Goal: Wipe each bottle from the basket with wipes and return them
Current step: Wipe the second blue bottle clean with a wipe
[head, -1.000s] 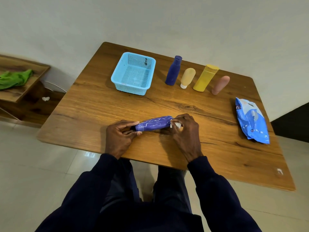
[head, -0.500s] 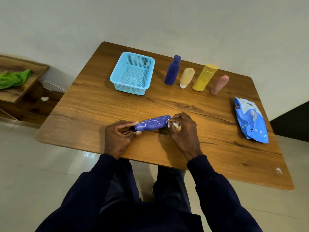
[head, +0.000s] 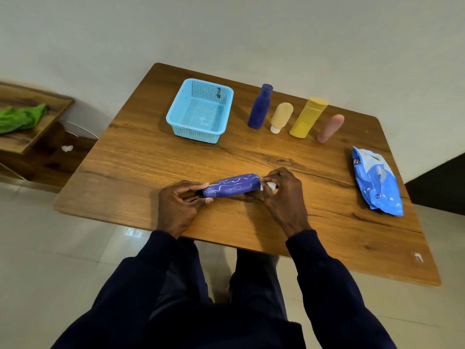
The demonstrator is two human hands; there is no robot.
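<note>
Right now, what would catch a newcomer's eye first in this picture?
A purple plastic bottle with white wavy lines is held sideways near the front edge of the wooden table; the left hand pinches one end, the right hand holds a white wipe against the other. Behind stand a light-blue plastic basket and four upright bottles.

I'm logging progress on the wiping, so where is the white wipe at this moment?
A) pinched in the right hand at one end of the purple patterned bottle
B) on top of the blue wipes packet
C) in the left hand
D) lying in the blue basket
A: the white wipe shows between the fingers of the right hand, against one end of the purple patterned bottle; the left hand holds the other end.
</note>
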